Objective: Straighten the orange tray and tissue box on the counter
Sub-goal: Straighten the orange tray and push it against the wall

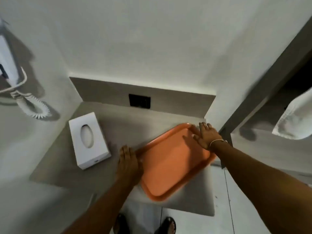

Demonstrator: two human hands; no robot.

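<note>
An orange tray (172,159) lies askew on the grey counter (70,171), its long side running from near left to far right. My left hand (127,163) rests flat against the tray's left edge, fingers together. At the tray's far right corner my right hand (205,135) lies flat with fingers spread; a thin band circles its wrist. A white tissue box (89,141) with an oval slot sits on the counter to the left of the tray, slightly turned, touched by neither hand.
A black wall plate (139,101) is set in the backsplash behind the tray. A wall-mounted dryer with a coiled cord (36,109) hangs at left. A white towel (294,119) hangs at right beside a dark frame. My sandalled feet (166,225) stand on the floor below the counter's edge.
</note>
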